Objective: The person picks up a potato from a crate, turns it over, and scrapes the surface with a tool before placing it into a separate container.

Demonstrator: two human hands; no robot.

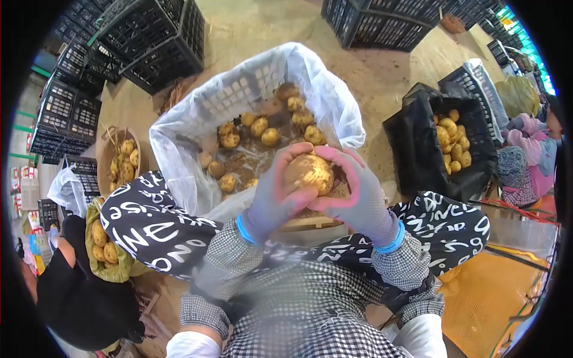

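A large potato (309, 174), yellow with brown soil on it, is held between both gloved hands. My left hand (277, 190) curls round its left side and my right hand (352, 194) round its right, thumbs below it. Both gloves are grey with pink fingers. The hands are over the near edge of a crate lined with white sheeting (179, 128). Several smaller potatoes (270, 137) lie spread on the crate's bottom. Part of a basket rim (313, 223) shows beneath the hands; its contents are mostly hidden.
A black-lined crate (412, 140) with potatoes stands right. A basket (107, 164) and a green sack (113, 271) with potatoes are left. Black crates (149, 42) are stacked behind, others (388, 24) at the back right. People sit at far right (531, 149) and lower left (83, 292).
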